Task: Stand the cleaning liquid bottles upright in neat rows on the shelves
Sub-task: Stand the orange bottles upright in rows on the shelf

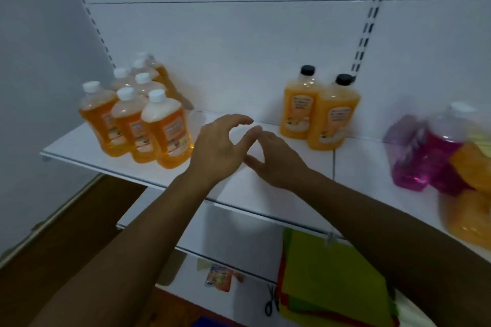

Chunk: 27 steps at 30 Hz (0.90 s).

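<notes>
Both hands are held over the bare middle of the white shelf [87, 145], and neither holds anything. The left hand [220, 151] has its fingers loosely curved and its thumb spread, forming an unclosed C shape. The right hand [273, 159] has its fingers extended and relaxed, angled toward the left hand; the fingertips of the two hands are near each other, and contact cannot be confirmed. To the left of the hands, a cluster of orange cleaning liquid bottles with white caps [138, 117] stands upright in rows running toward the back panel. To the right of the hands, two yellow-orange bottles with black caps [318, 111] stand upright side by side, touching each other, against the back panel. At the far right of the shelf, pink bottles [422, 156] and further orange bottles [470, 215] are grouped closely; they are blurred, and their orientation cannot be determined. On a lower shelf, a stack of green and red cloths [332, 281], a pair of scissors [272, 300] and a small printed packet [219, 277] lie flat.
</notes>
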Each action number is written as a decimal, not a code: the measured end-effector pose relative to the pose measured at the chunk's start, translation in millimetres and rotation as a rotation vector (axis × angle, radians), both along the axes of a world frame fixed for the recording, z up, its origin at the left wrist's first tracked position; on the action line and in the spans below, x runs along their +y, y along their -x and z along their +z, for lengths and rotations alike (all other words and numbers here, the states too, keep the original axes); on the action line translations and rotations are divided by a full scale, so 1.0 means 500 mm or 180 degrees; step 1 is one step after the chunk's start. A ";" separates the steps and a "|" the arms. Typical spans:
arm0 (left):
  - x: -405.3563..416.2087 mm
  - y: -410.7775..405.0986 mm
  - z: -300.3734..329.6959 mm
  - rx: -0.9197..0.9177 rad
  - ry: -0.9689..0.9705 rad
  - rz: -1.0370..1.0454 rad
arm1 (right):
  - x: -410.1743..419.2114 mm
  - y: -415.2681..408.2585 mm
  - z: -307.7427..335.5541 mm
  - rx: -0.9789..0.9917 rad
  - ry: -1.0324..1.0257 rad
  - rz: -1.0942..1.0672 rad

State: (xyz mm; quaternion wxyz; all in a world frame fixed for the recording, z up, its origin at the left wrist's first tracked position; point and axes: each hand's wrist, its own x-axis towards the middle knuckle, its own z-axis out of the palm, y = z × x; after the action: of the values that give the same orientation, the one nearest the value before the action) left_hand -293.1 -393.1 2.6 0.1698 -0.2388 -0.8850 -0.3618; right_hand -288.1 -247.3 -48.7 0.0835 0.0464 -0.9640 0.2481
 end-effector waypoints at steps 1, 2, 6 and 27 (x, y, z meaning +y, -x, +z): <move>0.032 -0.011 0.009 0.0007 0.0056 -0.0083 | 0.030 -0.027 0.006 0.0068 -0.0069 -0.0055; 0.065 -0.022 0.017 -0.0002 0.0116 -0.0147 | 0.061 -0.054 0.012 0.0139 -0.0133 -0.0122; 0.212 -0.086 0.039 0.0091 0.0235 -0.0545 | 0.193 -0.173 0.053 0.0346 -0.0407 -0.0382; 0.585 -0.274 0.023 0.0666 -0.0074 -0.0949 | 0.586 -0.478 0.091 0.0428 -0.0225 -0.1590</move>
State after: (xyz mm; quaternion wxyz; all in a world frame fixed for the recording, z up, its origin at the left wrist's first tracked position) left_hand -156.3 -100.6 14.3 0.2082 -0.4018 -0.8130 -0.3664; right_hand -49.1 45.5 -3.1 0.2044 -0.1739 -0.9459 0.1824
